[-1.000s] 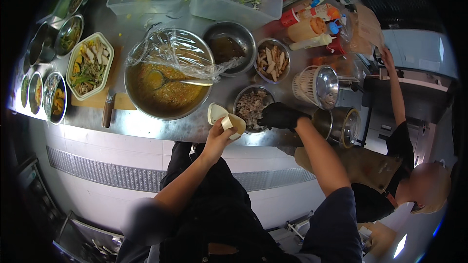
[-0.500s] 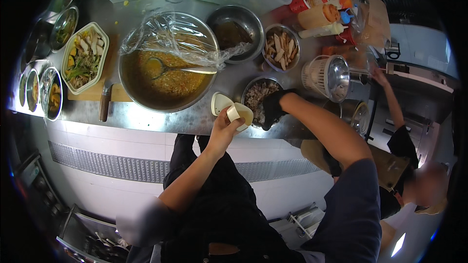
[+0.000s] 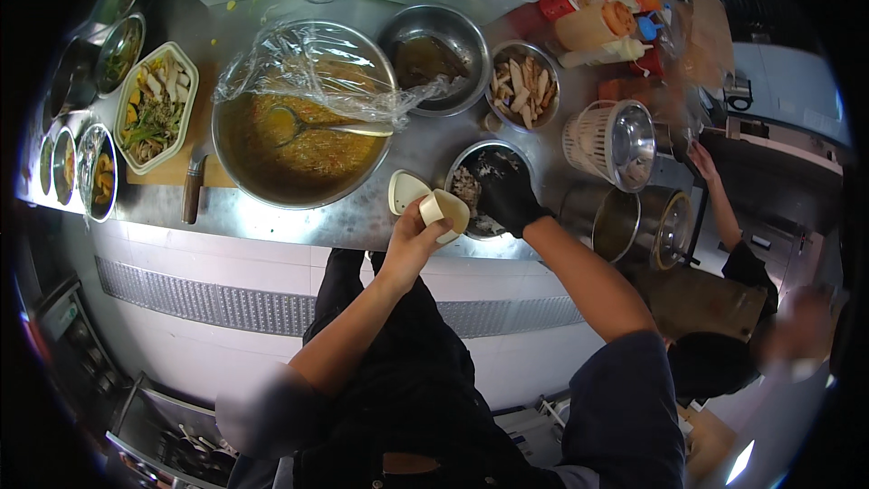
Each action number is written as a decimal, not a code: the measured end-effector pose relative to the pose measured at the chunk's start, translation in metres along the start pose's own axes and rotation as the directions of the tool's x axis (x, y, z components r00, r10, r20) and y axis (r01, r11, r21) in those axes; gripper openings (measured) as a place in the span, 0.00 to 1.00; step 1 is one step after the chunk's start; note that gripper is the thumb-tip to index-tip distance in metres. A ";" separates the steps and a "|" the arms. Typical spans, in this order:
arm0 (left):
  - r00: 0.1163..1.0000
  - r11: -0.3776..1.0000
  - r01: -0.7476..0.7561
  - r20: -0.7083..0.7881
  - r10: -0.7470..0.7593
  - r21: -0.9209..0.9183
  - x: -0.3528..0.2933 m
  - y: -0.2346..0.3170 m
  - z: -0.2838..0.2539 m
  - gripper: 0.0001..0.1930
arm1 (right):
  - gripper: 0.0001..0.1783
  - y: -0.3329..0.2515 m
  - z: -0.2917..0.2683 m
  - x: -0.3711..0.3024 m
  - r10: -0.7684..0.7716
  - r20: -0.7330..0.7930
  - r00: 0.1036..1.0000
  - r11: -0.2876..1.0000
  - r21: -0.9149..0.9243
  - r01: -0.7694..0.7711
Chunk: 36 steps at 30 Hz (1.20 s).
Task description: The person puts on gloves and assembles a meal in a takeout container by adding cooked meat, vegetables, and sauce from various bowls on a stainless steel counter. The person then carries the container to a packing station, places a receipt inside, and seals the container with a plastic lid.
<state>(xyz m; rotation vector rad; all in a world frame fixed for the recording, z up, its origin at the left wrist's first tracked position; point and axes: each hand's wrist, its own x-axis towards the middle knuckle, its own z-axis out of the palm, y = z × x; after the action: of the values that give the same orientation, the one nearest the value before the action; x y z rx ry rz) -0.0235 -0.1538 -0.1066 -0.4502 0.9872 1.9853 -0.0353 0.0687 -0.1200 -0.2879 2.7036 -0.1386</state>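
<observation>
At the front edge of the counter (image 3: 353, 228), a small off-white cup (image 3: 441, 206) was in the left hand (image 3: 415, 234), its bare fingers clamped around the side and its mouth turned to the right. Just beside it stood a metal bowl (image 3: 489, 142) of dark-speckled rice (image 3: 465, 188). The right hand (image 3: 509, 190), in a black glove, reached down into this bowl (its fingertips were hidden, so I could not tell whether they had closed on any rice). The two hands were near each other but apart. A flat pale piece (image 3: 406, 188), shaped like a lid, showed just left of the cup.

Farther left was a big metal bowl (image 3: 237, 172) of orange-brown soup, with a ladle (image 3: 335, 128) in it and plastic wrap (image 3: 303, 59) over its back part. Behind the rice sat a bowl (image 3: 558, 83) of pale brown strips, and to its left a wide metal bowl (image 3: 457, 30) with dark liquid. A white basket (image 3: 584, 143) stood to the right, with squeeze bottles (image 3: 599, 56) behind it. At the far left, a knife (image 3: 192, 195) lay near a tray (image 3: 192, 101) of sliced food. Off to the right, another person (image 3: 718, 204) stretched out an arm.
</observation>
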 end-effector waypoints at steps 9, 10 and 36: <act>0.999 1.000 -0.003 -0.041 0.003 -0.007 -0.003 0.015 0.009 0.25 | 0.26 0.000 -0.050 -0.037 -0.093 -0.123 0.988 0.963 0.241 0.121; 0.999 1.000 -0.017 -0.044 0.016 -0.021 -0.004 0.016 0.010 0.24 | 0.26 -0.003 -0.049 -0.040 -0.165 -0.132 0.978 0.959 0.210 0.190; 0.991 0.992 -0.098 -0.089 0.105 0.077 0.009 0.025 0.009 0.21 | 0.16 0.003 0.000 -0.003 0.033 -0.125 0.992 0.790 0.611 0.051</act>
<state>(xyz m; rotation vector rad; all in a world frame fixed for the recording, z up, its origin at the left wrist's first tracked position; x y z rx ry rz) -0.0484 -0.1502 -0.0953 -0.4634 1.1573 2.0262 -0.0330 0.0727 -0.1187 -0.0897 2.6008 -1.0511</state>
